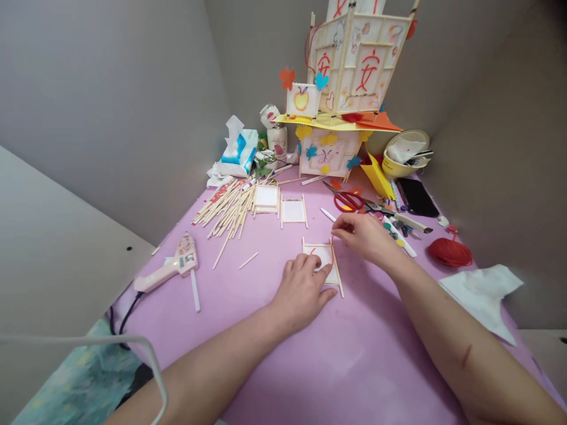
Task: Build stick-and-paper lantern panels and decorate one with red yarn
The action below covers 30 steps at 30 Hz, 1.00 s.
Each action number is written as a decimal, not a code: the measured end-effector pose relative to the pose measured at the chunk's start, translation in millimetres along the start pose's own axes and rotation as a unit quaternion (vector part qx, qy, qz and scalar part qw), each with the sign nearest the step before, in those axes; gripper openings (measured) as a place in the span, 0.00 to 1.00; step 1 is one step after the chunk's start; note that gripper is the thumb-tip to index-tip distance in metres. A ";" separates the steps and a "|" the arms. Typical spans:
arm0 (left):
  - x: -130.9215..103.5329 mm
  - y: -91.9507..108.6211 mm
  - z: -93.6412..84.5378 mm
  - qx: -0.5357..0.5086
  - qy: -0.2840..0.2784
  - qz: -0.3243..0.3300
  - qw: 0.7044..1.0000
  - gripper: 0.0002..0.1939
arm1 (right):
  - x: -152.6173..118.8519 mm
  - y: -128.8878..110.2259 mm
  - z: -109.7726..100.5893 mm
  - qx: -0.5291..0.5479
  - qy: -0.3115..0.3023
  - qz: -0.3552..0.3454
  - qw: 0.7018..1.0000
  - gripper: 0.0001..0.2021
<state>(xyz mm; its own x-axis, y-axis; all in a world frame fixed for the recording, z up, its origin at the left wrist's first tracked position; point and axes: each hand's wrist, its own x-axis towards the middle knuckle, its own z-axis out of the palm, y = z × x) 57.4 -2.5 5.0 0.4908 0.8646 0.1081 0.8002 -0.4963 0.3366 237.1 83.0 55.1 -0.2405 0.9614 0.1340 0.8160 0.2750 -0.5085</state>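
Observation:
A small stick frame with a white panel [325,254] lies on the purple table [248,354], in front of me. My left hand [305,286] rests over its left and lower part, fingers spread and pressing on the panel. A piece of red yarn [332,251] runs along the frame's right side, up to my right hand. My right hand [357,233] pinches the yarn's upper end at the frame's top right corner. A short red curve shows on the panel above my left fingers; the rest of the panel is partly hidden.
Two similar frames [293,211] and loose sticks [237,203] lie behind. A glue gun [177,262] is at left; scissors [348,201], a phone [417,197] and red yarn ball [450,252] are right. A decorated paper lantern [365,65] stands at the back.

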 end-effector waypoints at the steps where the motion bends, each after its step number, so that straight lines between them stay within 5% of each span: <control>1: 0.1 0.5 -0.6 -0.002 -0.001 0.001 1.000 0.24 | -0.8 -3.4 5.5 -0.005 0.007 -0.006 1.000 0.04; 8: 0.0 -1.9 -5.7 -0.060 0.043 0.013 0.997 0.16 | -4.7 -9.9 30.5 -0.031 -0.011 -0.056 0.998 0.08; 15: 11.1 -31.7 -12.0 -0.062 0.158 -0.085 0.982 0.08 | -8.6 -11.1 28.2 -0.011 -0.079 -0.074 0.994 0.11; 30: 21.9 -40.4 -4.1 -0.069 0.146 -0.055 0.985 0.13 | -15.4 -5.7 18.6 -0.017 -0.074 -0.113 0.991 0.08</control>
<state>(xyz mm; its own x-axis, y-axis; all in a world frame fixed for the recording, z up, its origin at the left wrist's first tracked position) 34.5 36.8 -2.4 0.2673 0.9088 0.3204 0.7788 -0.3996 0.4836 226.4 66.4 40.0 -0.4915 0.8635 0.1136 0.7494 0.4857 -0.4499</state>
